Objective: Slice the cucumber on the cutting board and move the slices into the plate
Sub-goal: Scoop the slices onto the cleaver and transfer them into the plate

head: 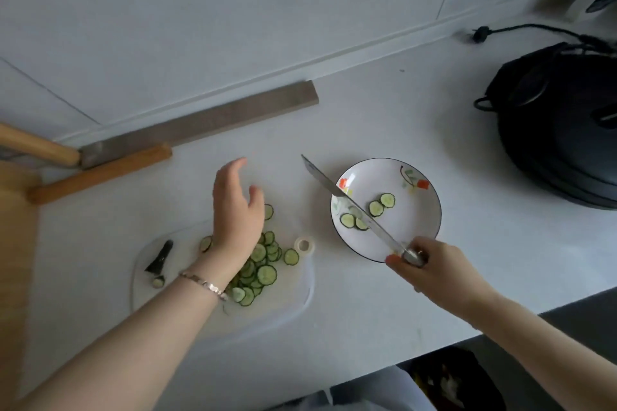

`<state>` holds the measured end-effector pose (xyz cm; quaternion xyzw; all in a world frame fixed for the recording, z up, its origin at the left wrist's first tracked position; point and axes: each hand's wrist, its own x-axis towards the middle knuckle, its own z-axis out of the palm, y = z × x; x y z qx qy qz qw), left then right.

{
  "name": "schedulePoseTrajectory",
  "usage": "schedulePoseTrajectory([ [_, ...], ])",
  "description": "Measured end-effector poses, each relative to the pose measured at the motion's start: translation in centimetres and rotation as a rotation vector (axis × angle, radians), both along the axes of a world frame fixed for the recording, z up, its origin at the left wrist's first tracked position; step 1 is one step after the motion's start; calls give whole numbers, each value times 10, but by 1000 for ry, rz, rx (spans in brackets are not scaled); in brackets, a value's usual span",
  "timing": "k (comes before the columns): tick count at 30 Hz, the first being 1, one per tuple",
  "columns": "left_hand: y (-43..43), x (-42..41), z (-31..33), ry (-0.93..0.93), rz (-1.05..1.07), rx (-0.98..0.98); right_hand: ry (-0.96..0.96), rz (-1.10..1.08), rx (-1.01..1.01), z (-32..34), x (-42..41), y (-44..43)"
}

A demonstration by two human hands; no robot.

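A pile of cucumber slices [263,272] lies on the clear cutting board [287,307], partly hidden by my wrist. A cucumber end piece [158,282] sits at the board's left. My left hand [235,207] hovers over the slices with relaxed fingers and holds nothing. The white flowered plate [414,230] to the right holds several slices [382,205]. My right hand [430,265] grips the handle of a knife [347,200], whose blade lies slanted across the plate's left side, tip pointing away.
A large cleaver [200,122] with a wooden handle lies along the wall behind. A wooden bar [100,173] rests beside it. A black cooker [561,123] with a cord stands at the right. A small white ring [304,244] sits at the board's corner.
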<state>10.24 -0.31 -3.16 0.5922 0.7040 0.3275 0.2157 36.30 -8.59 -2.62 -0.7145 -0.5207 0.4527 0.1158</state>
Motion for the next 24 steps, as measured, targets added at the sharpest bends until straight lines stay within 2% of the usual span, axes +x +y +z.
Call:
schedulePoseTrajectory([
  [2, -29, -23, -19, 10, 81, -141, 194, -67, -39, -7, -25, -2],
  [4, -56, -43, -37, 73, 71, -177, 271, -108, -65, -20, -48, -7],
  [11, -89, -71, -68, 313, -78, -252, 344, -337, -160, -69, -85, -49],
  [17, -83, -74, -79, 388, -175, -303, 362, -441, -182, -82, -102, -55],
  [24, -76, -63, -93, 395, -170, -365, 379, -465, -200, -87, -118, -44],
])
